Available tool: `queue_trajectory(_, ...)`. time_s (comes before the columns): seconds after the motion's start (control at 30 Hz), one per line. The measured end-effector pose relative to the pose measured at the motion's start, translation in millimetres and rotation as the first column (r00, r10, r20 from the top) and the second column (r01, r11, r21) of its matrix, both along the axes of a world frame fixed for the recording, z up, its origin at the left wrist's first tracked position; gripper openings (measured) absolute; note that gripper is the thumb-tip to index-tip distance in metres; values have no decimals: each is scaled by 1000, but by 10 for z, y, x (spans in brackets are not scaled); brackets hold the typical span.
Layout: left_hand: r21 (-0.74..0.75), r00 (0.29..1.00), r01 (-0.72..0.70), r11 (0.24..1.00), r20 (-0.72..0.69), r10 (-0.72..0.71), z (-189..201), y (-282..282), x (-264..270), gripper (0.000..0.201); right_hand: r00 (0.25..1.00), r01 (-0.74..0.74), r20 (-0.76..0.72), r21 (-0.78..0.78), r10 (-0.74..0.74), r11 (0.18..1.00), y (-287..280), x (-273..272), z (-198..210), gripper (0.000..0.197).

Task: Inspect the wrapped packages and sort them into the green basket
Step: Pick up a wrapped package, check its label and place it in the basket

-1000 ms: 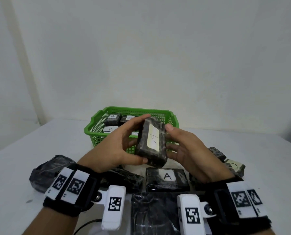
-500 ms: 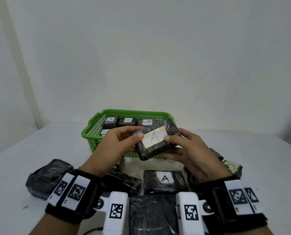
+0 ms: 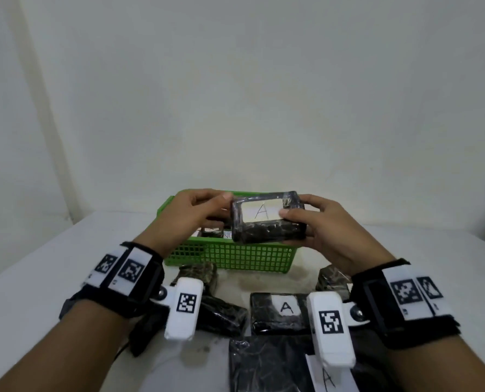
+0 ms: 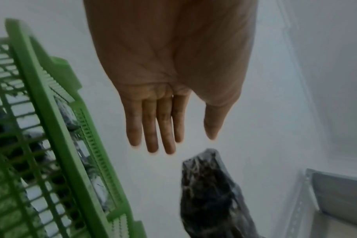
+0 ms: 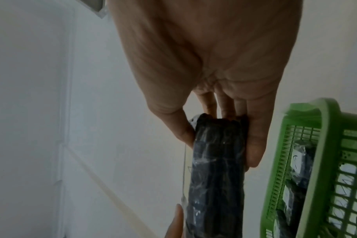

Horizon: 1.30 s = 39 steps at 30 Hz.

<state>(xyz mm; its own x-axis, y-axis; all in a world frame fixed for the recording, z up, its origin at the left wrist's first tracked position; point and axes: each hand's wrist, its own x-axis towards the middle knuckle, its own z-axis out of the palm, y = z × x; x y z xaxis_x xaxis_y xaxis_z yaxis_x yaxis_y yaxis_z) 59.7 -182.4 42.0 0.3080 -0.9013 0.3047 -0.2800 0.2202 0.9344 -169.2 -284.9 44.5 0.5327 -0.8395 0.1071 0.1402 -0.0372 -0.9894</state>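
A black-wrapped package (image 3: 266,224) with a white label marked "A" hangs level over the near wall of the green basket (image 3: 235,258). My right hand (image 3: 320,227) grips its right end, thumb on the label side and fingers (image 5: 255,145) behind the package (image 5: 218,161). My left hand (image 3: 196,213) is at the package's left end. In the left wrist view that left hand (image 4: 163,128) has straight fingers and the package (image 4: 210,193) lies just past them. Several labelled packages (image 5: 302,161) lie inside the basket (image 5: 326,145).
On the white table in front of the basket lie more black packages: one marked "A" (image 3: 278,312), a large flat one (image 3: 266,366) nearest me, two at the left (image 3: 224,315) (image 3: 198,275) and one at the right (image 3: 331,278). A plain wall stands behind.
The package turned from on end to level with its label facing me and moved forward over the basket. My left hand's fingers straightened off it while the right hand kept its hold.
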Motion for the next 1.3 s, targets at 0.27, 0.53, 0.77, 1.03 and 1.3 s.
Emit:
queue_trajectory(0.27,82,717,-605,792,488,498,-267,-458,782,51,982,106,-156,17,-102,994,-422,450,-18,22)
queue_trajectory(0.53,358,700,-667,654,603,384,-374,-667,1155,29,741,-16,-665,-158,-95,987,-705,989,-250,32)
queue_trajectory(0.77,433,742,-613,661,603,293,-565,-707,1407,31,464,-237,-883,-195,-65,952,-622,1266,-188,25)
queue_trajectory(1.03,433,762,-597,676,570,308,-567,-721,1393,31,396,-231,-913,-196,-92,953,-626,1491,-302,27)
queue_trajectory(1.3,486,779,-579,655,566,270,-395,-692,1320,24,392,-243,-911,-236,-128,941,-558,1423,-227,28)
